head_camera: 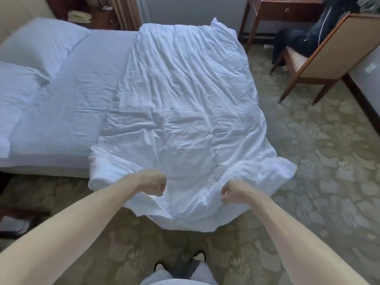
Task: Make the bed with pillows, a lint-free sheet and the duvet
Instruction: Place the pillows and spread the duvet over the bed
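Observation:
A crumpled white duvet lies across the foot half of the bed and hangs over the near side. My left hand and my right hand each grip its near edge, about a forearm's length apart, holding the cloth off the carpet. To the left, the pale blue sheet lies flat over the mattress. Two pillows lean at the head of the bed, one at the back and one nearer.
A wooden chair with dark clothing stands at the right on the patterned carpet. A wooden desk is behind it. A nightstand with a phone sits beside the headboard. My feet are below.

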A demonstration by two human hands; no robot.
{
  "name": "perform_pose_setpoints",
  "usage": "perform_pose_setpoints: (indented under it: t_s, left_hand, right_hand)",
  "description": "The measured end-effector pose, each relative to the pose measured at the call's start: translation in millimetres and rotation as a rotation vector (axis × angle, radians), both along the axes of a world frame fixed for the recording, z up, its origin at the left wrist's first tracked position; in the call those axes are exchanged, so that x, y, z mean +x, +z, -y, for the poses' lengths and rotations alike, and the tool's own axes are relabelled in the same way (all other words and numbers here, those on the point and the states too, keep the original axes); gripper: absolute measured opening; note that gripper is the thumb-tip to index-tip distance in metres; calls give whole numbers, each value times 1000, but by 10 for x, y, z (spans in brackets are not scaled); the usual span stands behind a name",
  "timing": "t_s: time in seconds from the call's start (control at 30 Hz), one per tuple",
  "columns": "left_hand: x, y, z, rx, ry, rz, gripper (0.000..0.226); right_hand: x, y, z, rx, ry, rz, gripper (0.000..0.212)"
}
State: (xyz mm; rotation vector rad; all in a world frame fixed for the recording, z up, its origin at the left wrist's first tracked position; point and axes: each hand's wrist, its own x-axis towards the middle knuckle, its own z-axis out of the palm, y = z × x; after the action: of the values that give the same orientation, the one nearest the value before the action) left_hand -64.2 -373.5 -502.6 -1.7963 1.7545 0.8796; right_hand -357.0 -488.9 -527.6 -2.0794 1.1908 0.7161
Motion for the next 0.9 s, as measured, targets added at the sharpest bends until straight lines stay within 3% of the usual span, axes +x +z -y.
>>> perform_pose_setpoints:
  t_s: [0.2, 0.5, 0.9]
  left_hand:
    - [234, 168, -397, -27, 52, -6, 31]
    - [347, 279, -780, 19, 56, 14, 43]
    - [-584, 288, 501, -125, -78, 154, 60]
  right_hand:
    - [-227, 93, -236, -60, -178, 97, 36]
    - [-637, 248, -717, -14, -292, 83, 34]
    - [-1640, 462, 29, -33, -441, 210, 37]
